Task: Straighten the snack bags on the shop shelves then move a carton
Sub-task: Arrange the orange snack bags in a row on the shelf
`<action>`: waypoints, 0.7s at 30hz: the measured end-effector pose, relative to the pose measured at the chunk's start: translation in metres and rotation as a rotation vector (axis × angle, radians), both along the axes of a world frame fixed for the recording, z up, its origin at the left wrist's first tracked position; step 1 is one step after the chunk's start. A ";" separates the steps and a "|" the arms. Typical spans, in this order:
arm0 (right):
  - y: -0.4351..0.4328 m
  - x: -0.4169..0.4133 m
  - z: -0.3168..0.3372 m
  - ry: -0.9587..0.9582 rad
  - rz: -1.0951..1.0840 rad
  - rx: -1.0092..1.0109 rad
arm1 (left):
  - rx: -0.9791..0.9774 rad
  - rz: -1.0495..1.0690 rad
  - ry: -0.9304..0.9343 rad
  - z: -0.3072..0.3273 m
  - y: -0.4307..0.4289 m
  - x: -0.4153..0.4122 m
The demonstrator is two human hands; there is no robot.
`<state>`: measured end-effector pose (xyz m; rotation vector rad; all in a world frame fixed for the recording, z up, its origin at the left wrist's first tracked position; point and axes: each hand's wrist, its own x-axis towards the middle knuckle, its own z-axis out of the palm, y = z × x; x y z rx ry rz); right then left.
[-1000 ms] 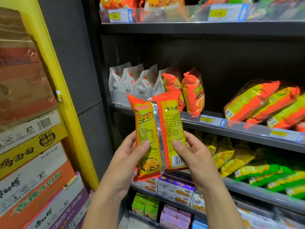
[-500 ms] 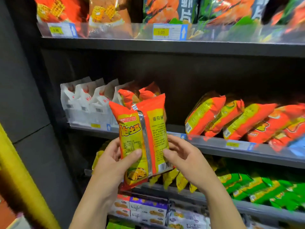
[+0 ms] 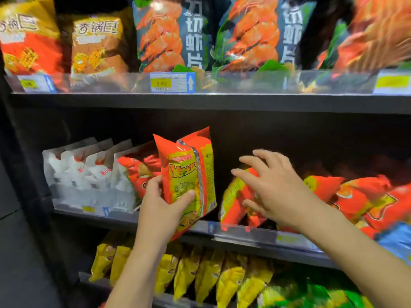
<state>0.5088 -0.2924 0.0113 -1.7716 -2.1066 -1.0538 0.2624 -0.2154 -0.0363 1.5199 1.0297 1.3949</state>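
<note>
The left hand (image 3: pixel 164 204) is gripping an orange bag (image 3: pixel 191 172) upright over the shelf (image 3: pixel 244 237) lip while the right hand (image 3: pixel 274 190), fingers spread and empty, is reaching for the leaning bags (image 3: pixel 233 196), which likely need propping back to clear a slot.

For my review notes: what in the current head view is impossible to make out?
Head view: whether the right hand touches the leaning orange bag; motion blur, and the hand covers it.
Top-shelf right price label: blurred, cut by the right edge.
The carton: outside the frame.
Small print on the held bag in the left hand: too small.
</note>
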 end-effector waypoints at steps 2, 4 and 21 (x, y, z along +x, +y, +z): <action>0.010 0.015 0.001 -0.081 -0.026 -0.060 | 0.005 0.017 0.010 -0.003 0.007 0.015; 0.017 0.027 0.002 -0.134 -0.027 -0.081 | 0.011 0.050 0.018 -0.004 0.014 0.027; 0.031 0.065 -0.004 -0.183 0.203 0.024 | 0.046 0.352 0.321 -0.028 0.051 0.093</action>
